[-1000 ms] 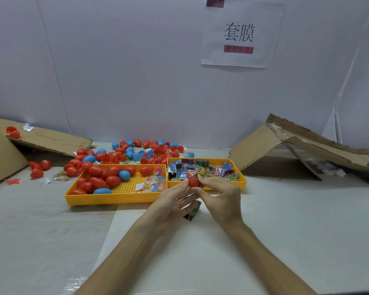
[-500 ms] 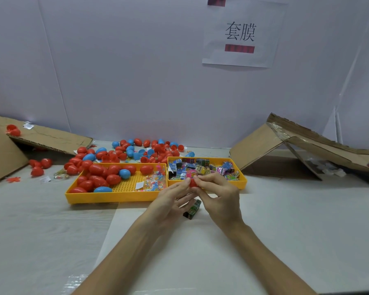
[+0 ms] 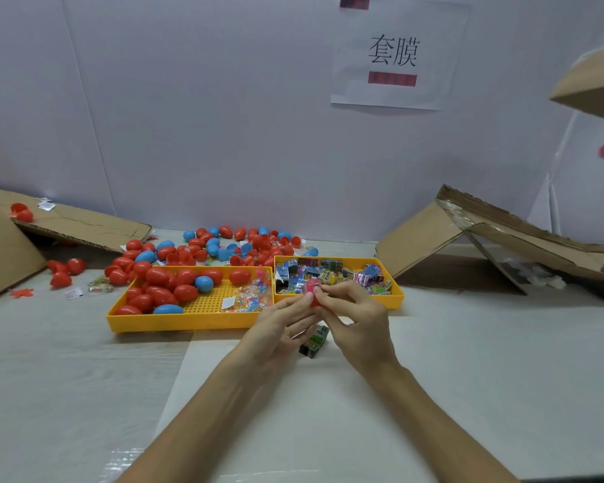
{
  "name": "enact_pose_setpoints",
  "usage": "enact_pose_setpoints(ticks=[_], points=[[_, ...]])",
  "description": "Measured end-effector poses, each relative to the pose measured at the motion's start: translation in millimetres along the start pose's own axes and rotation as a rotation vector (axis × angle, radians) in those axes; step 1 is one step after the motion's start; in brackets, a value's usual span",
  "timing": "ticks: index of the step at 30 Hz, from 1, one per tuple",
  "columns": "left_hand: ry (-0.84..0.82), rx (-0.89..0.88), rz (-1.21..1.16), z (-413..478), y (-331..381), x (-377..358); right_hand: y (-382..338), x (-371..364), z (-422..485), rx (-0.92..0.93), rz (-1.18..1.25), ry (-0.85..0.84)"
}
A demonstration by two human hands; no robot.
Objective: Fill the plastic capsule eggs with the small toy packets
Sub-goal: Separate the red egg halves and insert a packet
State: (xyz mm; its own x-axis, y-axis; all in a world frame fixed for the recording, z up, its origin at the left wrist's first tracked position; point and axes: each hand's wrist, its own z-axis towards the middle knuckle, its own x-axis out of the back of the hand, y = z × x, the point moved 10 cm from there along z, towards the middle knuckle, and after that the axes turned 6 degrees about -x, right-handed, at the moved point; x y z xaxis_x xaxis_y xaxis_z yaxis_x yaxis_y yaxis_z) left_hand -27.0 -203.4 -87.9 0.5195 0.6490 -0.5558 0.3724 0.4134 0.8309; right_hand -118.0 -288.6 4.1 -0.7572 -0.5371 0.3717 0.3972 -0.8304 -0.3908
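Both hands meet in front of the small yellow tray (image 3: pixel 396 297). My left hand (image 3: pixel 282 327) and my right hand (image 3: pixel 356 320) pinch a red capsule egg (image 3: pixel 315 301) between their fingertips, with a pink toy packet (image 3: pixel 311 284) sticking out of its top. A green and black packet (image 3: pixel 314 340) lies on the table just below the hands. The small tray holds several coloured toy packets (image 3: pixel 332 271). A larger yellow tray (image 3: pixel 189 318) to the left holds red and blue eggs (image 3: pixel 168 291) and clear packets (image 3: pixel 250 298).
More red and blue eggs (image 3: pixel 217 247) lie loose behind the trays. Flattened cardboard (image 3: pixel 81 226) leans at the left and a collapsed carton (image 3: pixel 468 245) at the right. A white wall with a paper sign (image 3: pixel 396 54) stands behind.
The hands have stayed in place, with the fingers shifting slightly on the egg; the pink packet now shows at its top.
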Motion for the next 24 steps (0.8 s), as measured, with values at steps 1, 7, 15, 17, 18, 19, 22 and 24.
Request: enact_pose_setpoints(ticks=[1,7,15,17,18,19,22,24], points=[[-0.001,-0.004,0.004,0,0,0,1,1,0,-0.006,0.003,0.005],[0.011,-0.014,-0.003,-1,2,-1,-1,2,4,-0.028,0.020,0.003],[-0.090,-0.024,0.033,-7,5,-15,6,8,4,-0.109,0.002,0.056],[-0.090,-0.026,0.037,-7,5,-15,6,9,3,-0.102,-0.004,0.068],[-0.090,-0.024,0.041,-7,5,-15,6,9,3,-0.100,0.000,0.070],[-0.090,-0.021,0.043,-8,5,-15,7,9,3,-0.100,0.001,0.071],[-0.096,-0.019,0.038,-8,4,-17,8,9,2,-0.096,-0.008,0.075],[-0.102,-0.021,0.026,-9,5,-18,8,9,2,-0.086,-0.006,0.083]])
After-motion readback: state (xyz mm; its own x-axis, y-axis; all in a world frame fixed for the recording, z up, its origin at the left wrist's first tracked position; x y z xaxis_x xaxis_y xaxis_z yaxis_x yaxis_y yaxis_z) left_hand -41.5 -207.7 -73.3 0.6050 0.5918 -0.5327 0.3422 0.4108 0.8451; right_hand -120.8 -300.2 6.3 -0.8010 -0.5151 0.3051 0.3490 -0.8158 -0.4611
